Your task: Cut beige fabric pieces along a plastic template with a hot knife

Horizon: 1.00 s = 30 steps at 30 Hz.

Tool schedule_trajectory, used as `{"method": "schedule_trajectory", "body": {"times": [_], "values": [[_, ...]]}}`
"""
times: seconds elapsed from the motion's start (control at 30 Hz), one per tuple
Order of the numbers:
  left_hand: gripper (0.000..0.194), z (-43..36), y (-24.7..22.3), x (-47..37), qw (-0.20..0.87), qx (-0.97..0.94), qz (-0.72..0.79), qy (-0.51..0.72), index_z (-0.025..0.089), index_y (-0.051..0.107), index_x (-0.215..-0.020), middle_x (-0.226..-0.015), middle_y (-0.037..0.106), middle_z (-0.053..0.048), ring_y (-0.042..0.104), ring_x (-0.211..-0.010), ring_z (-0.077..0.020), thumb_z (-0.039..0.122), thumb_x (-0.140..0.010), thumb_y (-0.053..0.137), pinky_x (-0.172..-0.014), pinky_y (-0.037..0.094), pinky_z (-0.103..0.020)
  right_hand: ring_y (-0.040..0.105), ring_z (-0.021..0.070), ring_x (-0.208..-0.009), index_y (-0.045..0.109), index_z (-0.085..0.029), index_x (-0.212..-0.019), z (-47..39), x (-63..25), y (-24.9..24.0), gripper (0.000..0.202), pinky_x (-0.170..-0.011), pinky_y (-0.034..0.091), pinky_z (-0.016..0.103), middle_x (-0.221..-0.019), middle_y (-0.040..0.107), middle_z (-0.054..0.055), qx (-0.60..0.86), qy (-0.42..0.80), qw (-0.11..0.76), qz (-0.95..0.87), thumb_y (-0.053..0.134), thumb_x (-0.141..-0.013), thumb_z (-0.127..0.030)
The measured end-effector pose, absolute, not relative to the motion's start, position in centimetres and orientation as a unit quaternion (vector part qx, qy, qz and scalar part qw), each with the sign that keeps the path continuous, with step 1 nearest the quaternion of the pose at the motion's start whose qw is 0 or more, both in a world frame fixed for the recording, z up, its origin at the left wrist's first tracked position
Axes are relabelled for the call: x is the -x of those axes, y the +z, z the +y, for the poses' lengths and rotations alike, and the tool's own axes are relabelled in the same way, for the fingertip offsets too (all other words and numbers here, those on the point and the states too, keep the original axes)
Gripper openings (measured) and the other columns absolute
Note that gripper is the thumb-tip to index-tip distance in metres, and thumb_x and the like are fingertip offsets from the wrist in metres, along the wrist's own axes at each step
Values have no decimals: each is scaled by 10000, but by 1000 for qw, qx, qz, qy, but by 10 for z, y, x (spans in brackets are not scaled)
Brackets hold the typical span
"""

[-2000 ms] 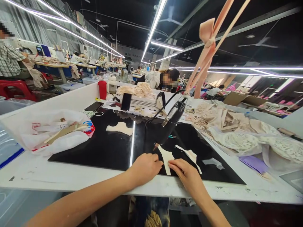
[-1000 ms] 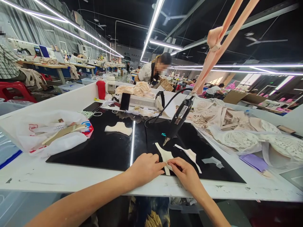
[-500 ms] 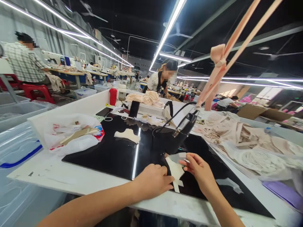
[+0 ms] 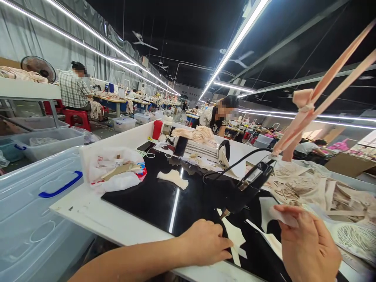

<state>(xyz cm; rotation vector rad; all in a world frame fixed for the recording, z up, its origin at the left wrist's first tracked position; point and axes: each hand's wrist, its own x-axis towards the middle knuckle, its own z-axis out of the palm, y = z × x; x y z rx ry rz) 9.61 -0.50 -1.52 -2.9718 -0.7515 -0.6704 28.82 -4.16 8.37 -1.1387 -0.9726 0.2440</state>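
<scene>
My left hand (image 4: 205, 241) rests at the near edge of the black board, fingers curled and pressing on a cream fabric piece (image 4: 235, 231) with narrow strips at its lower end. Above that piece hangs a black hand tool (image 4: 255, 178) on a cord, its metal tip (image 4: 225, 213) close to the fabric's upper end. Off to the right, my right hand (image 4: 311, 239) is closed, pinching a thin, whitish translucent sheet (image 4: 286, 216) between thumb and fingers. A pale strip (image 4: 272, 239) lies just left of the right hand.
Another cream piece (image 4: 172, 178) lies on the black board (image 4: 149, 203). A white plastic bag (image 4: 117, 184) of scraps stands left, beige garments (image 4: 331, 188) right. Peach straps (image 4: 296, 121) hold up the tool. A clear bin (image 4: 26, 227) flanks the table; co-workers sit and bend farther off.
My right hand has moved right and nearer to me, away from the cream fabric piece, carrying the thin sheet. My left hand stays on the fabric. The whole view has turned somewhat left.
</scene>
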Motion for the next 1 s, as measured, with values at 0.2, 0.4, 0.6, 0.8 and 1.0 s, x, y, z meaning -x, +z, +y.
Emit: {"method": "schedule_trajectory", "body": {"times": [0.2, 0.4, 0.6, 0.8, 1.0], "values": [[335, -2, 6, -77, -363, 851, -269, -267, 207, 704, -1269, -1071, 733, -77, 681, -964, -202, 300, -1045, 473, -860, 503, -295, 675, 231, -903, 694, -216, -892, -74, -259, 72, 411, -836, 568, 318, -911, 711, 61, 507, 215, 711, -437, 749, -817, -617], [529, -3, 28, -47, -610, 678, -273, -306, 117, 715, -1078, -1015, 731, -100, 648, -892, -178, 561, -1024, 432, -751, 469, -271, 645, 225, -858, 707, -215, -851, -78, -241, 39, 437, -720, 530, 263, -891, 694, 68, 533, 250, 598, -543, 628, -914, -640], [484, -10, 40, -22, -685, 598, -287, -303, 138, 731, -932, -844, 679, -18, 565, -760, -121, 572, -735, 817, -737, 431, -254, 619, 198, -808, 699, -244, -859, -77, -211, 28, 393, -744, 518, 255, -856, 662, 35, 515, 318, 549, -576, 588, -955, -608], [383, -7, 41, -1, -667, 602, -310, -310, 146, 757, -970, -810, 657, 1, 525, -706, -103, 463, -762, 807, -646, 388, -231, 638, 198, -786, 713, -247, -1060, -78, -198, 35, 412, -690, 550, 283, -1081, 717, 71, 523, 374, 554, -529, 726, -859, -607], [382, -2, 42, 22, -634, 613, -351, -316, 140, 755, -974, -781, 641, 0, 509, -675, -105, 463, -771, 778, -588, 354, -224, 618, 192, -693, 758, -199, -1076, -75, -199, 27, 520, -704, 537, 312, -799, 693, 38, 561, 441, 524, -464, 804, -759, -609]]}}
